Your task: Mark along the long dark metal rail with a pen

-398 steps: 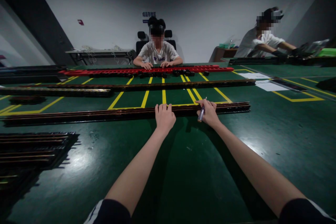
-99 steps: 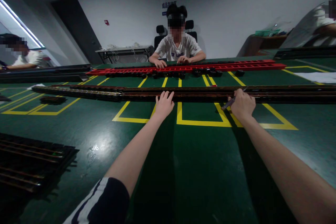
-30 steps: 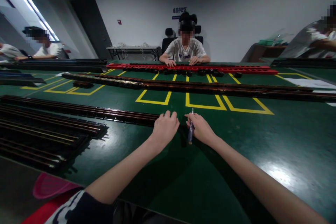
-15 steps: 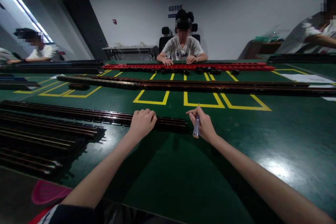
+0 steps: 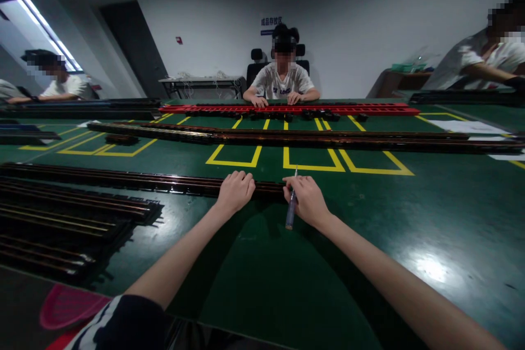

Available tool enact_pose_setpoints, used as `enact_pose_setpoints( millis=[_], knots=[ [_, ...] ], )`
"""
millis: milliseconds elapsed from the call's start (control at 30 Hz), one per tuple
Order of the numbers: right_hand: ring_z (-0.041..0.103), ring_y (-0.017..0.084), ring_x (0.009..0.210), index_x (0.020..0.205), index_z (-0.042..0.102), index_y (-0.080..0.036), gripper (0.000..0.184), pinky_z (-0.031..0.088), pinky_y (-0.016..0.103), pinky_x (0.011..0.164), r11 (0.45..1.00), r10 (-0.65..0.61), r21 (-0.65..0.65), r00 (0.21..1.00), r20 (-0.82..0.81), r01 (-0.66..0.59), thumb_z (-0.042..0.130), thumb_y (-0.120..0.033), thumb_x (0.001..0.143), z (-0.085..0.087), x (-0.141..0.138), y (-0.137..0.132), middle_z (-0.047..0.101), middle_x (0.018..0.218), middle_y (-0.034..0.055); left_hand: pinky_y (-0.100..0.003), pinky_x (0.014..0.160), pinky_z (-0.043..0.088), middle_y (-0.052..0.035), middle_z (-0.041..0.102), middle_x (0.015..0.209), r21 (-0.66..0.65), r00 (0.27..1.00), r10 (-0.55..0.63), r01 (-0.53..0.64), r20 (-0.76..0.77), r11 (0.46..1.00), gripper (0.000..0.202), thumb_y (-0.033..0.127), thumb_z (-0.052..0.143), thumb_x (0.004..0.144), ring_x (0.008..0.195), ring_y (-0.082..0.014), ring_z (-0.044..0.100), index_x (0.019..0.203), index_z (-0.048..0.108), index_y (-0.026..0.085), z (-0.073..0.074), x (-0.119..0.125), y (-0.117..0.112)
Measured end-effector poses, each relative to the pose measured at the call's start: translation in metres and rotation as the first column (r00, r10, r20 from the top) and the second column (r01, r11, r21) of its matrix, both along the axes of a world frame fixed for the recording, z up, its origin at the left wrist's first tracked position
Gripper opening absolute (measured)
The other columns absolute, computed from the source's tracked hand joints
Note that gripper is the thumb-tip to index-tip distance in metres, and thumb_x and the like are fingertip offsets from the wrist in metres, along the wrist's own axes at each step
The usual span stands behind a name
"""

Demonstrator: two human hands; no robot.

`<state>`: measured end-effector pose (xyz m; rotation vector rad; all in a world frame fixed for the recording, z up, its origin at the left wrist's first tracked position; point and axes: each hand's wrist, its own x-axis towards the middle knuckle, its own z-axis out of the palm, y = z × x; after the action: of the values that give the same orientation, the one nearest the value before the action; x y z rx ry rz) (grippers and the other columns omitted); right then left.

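A long black strip with copper-coloured lines lies across the green table in front of me. My left hand is closed over it near its right end, fingers curled around the far edge. At that end, my right hand grips a slim screwdriver-like tool with a translucent handle. The handle points towards me and its thin metal shaft points away. Fingertips of the right hand meet the end of the strip; whether the tool touches it I cannot tell.
More black strips are stacked at the left. Further off, a long row of similar strips crosses the table over yellow tape outlines. A co-worker sits opposite at a red rail. A pink basket sits below the table edge.
My left hand has slid right along the strip. My right hand has moved left with the tool and now reaches the strip's end. The view has shifted slightly.
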<state>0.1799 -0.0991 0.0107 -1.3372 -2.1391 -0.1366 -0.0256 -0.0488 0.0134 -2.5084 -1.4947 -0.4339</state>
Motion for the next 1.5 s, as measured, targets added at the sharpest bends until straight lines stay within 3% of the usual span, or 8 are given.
enact_pose_setpoints(
  millis=[133, 400, 567, 733, 867, 1200, 1367, 1500],
  knots=[
    [0.061, 0.021, 0.079, 0.090, 0.059, -0.014, 0.022, 0.042, 0.035, 0.076, 0.999, -0.032, 0.045, 0.993, 0.112, 0.027, 0.037, -0.019, 0.090, 0.002, 0.009, -0.001, 0.068, 0.089, 0.0125, -0.033, 0.074, 0.043, -0.0109, 0.066, 0.088, 0.068, 0.999, -0.019, 0.021, -0.028, 0.997, 0.039, 0.025, 0.025, 0.094, 0.083, -0.0204, 0.059, 0.088, 0.062, 0.014, -0.002, 0.031, 0.000],
    [0.061, 0.023, 0.078, 0.085, 0.055, -0.015, 0.019, 0.041, 0.034, 0.075, 0.970, -0.245, 0.018, 0.965, 0.090, 0.244, 0.036, -0.017, 0.088, -0.005, 0.025, 0.001, 0.066, 0.082, 0.0126, -0.036, 0.074, 0.042, -0.0139, 0.067, 0.088, 0.054, 0.987, -0.161, 0.162, -0.016, 0.985, 0.041, 0.025, 0.024, 0.095, 0.086, -0.0243, 0.060, 0.089, 0.062, 0.012, -0.005, 0.098, -0.004],
    [0.056, 0.021, 0.070, 0.079, 0.047, -0.020, 0.008, 0.039, 0.030, 0.065, 0.944, -0.329, -0.007, 0.944, 0.010, 0.329, 0.041, -0.016, 0.082, -0.006, 0.056, 0.002, 0.063, 0.076, 0.0079, -0.036, 0.074, 0.045, -0.0137, 0.068, 0.085, 0.021, 0.958, -0.287, 0.287, 0.006, 0.958, 0.037, 0.021, 0.027, 0.094, 0.082, -0.0232, 0.062, 0.084, 0.062, 0.011, -0.005, 0.129, -0.007],
    [0.056, 0.022, 0.072, 0.077, 0.047, -0.020, 0.010, 0.038, 0.031, 0.068, 0.894, -0.447, 0.055, 0.889, 0.095, 0.444, 0.040, -0.017, 0.083, -0.004, 0.086, -0.002, 0.061, 0.075, 0.0093, -0.035, 0.079, 0.047, -0.0133, 0.068, 0.090, 0.010, 0.918, -0.396, 0.396, 0.024, 0.918, 0.033, 0.016, 0.029, 0.093, 0.086, -0.0220, 0.063, 0.089, 0.061, 0.009, -0.001, 0.153, -0.011],
    [0.057, 0.021, 0.071, 0.076, 0.047, -0.021, 0.007, 0.039, 0.031, 0.068, 0.888, -0.459, 0.034, 0.883, 0.101, 0.458, 0.043, -0.015, 0.079, -0.005, 0.109, -0.003, 0.061, 0.075, 0.0074, -0.035, 0.083, 0.048, -0.0157, 0.067, 0.102, 0.007, 0.928, -0.370, 0.371, 0.045, 0.929, 0.036, 0.019, 0.028, 0.095, 0.096, -0.0214, 0.062, 0.095, 0.063, 0.008, 0.002, 0.149, -0.012],
    [0.054, 0.022, 0.064, 0.076, 0.043, -0.021, 0.005, 0.035, 0.031, 0.063, 0.824, -0.566, 0.036, 0.820, 0.084, 0.565, 0.042, -0.016, 0.077, -0.009, 0.179, -0.013, 0.061, 0.073, 0.0091, -0.034, 0.075, 0.048, -0.0127, 0.069, 0.089, -0.014, 0.989, -0.097, 0.099, 0.112, 0.995, 0.047, 0.036, 0.026, 0.095, 0.082, -0.0204, 0.063, 0.089, 0.066, 0.012, 0.000, 0.069, 0.017],
    [0.055, 0.025, 0.070, 0.078, 0.043, -0.020, 0.005, 0.034, 0.033, 0.067, 0.799, -0.601, 0.073, 0.794, 0.092, 0.597, 0.040, -0.017, 0.079, -0.006, 0.169, -0.013, 0.061, 0.073, 0.0104, -0.032, 0.067, 0.045, -0.0119, 0.067, 0.082, 0.042, 0.992, -0.081, 0.077, 0.099, 0.996, 0.047, 0.031, 0.023, 0.094, 0.076, -0.0203, 0.062, 0.080, 0.065, 0.014, -0.004, 0.078, 0.019],
    [0.056, 0.025, 0.075, 0.080, 0.044, -0.020, 0.005, 0.035, 0.035, 0.072, 0.850, -0.526, 0.080, 0.847, 0.081, 0.520, 0.040, -0.016, 0.080, -0.006, 0.136, -0.006, 0.063, 0.078, 0.0105, -0.032, 0.064, 0.045, -0.0119, 0.067, 0.079, 0.035, 0.989, -0.081, 0.077, 0.121, 0.996, 0.049, 0.030, 0.021, 0.095, 0.072, -0.0198, 0.062, 0.080, 0.065, 0.013, -0.007, 0.098, 0.016]
  ],
)
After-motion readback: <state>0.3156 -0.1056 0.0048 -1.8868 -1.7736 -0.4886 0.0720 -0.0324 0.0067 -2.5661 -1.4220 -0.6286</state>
